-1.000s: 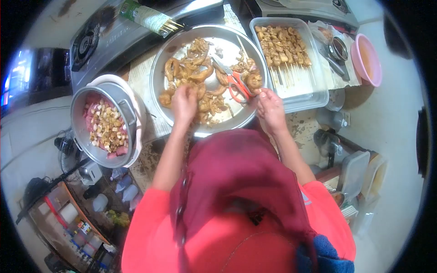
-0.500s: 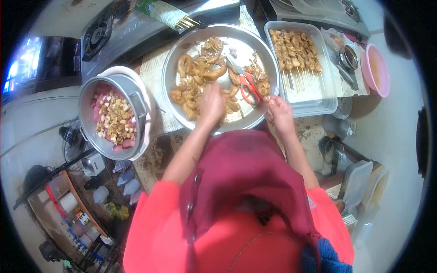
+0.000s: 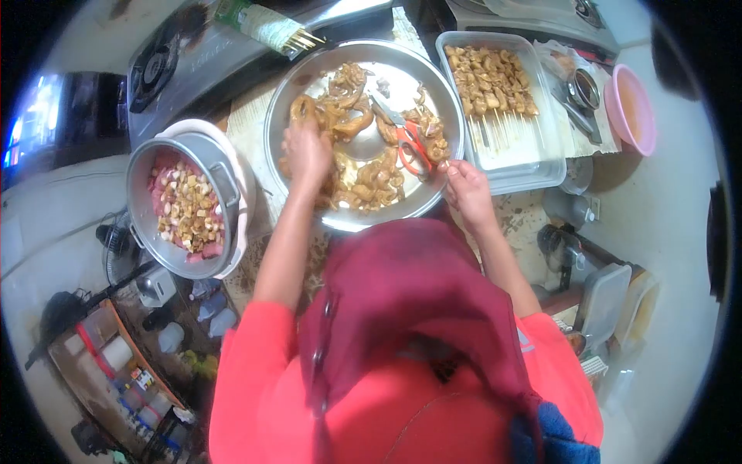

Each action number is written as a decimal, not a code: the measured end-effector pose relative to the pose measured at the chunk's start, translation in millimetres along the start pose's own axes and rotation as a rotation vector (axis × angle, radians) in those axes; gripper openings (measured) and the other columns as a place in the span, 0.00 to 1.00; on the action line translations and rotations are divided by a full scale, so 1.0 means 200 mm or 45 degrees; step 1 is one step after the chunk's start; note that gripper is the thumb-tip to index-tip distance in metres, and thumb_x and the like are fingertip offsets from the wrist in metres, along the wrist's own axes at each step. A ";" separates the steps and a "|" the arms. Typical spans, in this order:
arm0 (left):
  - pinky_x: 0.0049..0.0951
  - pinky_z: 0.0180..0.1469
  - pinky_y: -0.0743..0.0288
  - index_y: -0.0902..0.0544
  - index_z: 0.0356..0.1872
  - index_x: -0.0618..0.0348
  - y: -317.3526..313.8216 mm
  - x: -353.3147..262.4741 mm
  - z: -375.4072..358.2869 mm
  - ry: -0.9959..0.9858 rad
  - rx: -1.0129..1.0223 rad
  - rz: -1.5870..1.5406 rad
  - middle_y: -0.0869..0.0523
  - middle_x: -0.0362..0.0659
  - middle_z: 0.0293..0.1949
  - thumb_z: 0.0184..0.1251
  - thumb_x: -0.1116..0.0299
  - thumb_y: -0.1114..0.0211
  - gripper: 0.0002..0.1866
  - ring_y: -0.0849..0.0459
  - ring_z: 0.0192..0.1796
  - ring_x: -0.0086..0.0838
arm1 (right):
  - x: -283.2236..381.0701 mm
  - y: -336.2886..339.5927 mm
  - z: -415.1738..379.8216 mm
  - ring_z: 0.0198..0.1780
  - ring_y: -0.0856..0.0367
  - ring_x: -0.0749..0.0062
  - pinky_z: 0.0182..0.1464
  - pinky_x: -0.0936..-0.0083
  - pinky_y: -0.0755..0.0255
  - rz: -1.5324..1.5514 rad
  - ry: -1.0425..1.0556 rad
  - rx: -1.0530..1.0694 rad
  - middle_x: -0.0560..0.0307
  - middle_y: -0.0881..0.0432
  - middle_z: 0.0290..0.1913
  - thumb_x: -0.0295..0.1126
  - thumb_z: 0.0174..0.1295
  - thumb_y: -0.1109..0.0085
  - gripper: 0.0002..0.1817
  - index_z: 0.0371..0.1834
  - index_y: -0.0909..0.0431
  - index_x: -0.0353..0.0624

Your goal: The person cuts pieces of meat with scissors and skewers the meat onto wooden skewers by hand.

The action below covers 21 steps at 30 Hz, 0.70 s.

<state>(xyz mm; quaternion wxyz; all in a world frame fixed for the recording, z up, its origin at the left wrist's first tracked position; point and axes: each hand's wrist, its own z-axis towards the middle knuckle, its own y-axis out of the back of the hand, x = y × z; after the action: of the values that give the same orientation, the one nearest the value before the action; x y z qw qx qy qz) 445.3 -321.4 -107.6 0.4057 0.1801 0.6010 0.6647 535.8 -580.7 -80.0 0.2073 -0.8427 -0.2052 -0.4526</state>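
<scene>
A wide round metal pan (image 3: 275, 104) holds brown, sauce-coated meat pieces (image 3: 375, 182) and red-handled scissors (image 3: 412, 147). My left hand (image 3: 308, 151) reaches over the pan's left side, its fingers on the meat there; the fingertips are partly hidden among the pieces. At the pan's right rim my right hand (image 3: 468, 185) is closed in a pinch on a thin skewer. The skewer's tip end meets a piece of meat near the scissors' handles. Right of the pan, a clear plastic container (image 3: 510, 166) holds rows of skewered meat (image 3: 495, 81).
On the left stands a metal pot (image 3: 141, 224) of pale and pink pieces, set in a white basin (image 3: 246, 201). A packet of skewers (image 3: 270, 27) lies by the stove (image 3: 185, 69) at the top. A pink bowl (image 3: 634, 112) and a dark-handled tool are at the right.
My left hand has moved left and up, from the middle of the pan to its left side. My right hand stays near the right rim, still pinching the skewer. The view has shifted slightly.
</scene>
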 end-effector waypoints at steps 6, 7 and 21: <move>0.46 0.46 0.28 0.22 0.29 0.66 -0.09 -0.33 -0.20 -0.047 0.722 -0.392 0.20 0.58 0.36 0.53 0.63 0.41 0.13 0.21 0.43 0.49 | -0.01 -0.01 0.00 0.15 0.47 0.89 0.17 0.89 0.52 0.121 -0.018 -0.021 0.74 0.41 0.16 0.33 0.66 0.54 0.09 0.40 0.27 0.39; 0.45 0.46 0.28 0.22 0.28 0.66 -0.09 -0.33 -0.23 -0.087 0.733 -0.370 0.20 0.58 0.35 0.52 0.63 0.41 0.13 0.22 0.43 0.49 | -0.02 0.00 0.00 0.15 0.47 0.89 0.17 0.89 0.52 0.112 -0.008 -0.007 0.74 0.41 0.16 0.33 0.66 0.54 0.09 0.40 0.27 0.39; 0.43 0.43 0.30 0.25 0.36 0.64 -0.08 -0.12 -0.18 0.230 0.789 -0.407 0.19 0.55 0.36 0.47 0.67 0.38 0.15 0.21 0.40 0.50 | -0.05 0.04 -0.01 0.15 0.47 0.89 0.17 0.88 0.53 0.005 0.085 -0.028 0.73 0.41 0.15 0.33 0.66 0.53 0.09 0.39 0.27 0.39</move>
<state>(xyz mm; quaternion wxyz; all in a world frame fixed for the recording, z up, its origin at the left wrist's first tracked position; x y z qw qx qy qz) 439.5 -363.2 -124.1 0.3758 0.1389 0.8280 0.3923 533.4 -590.0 -87.9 0.2056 -0.8297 -0.1914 -0.4824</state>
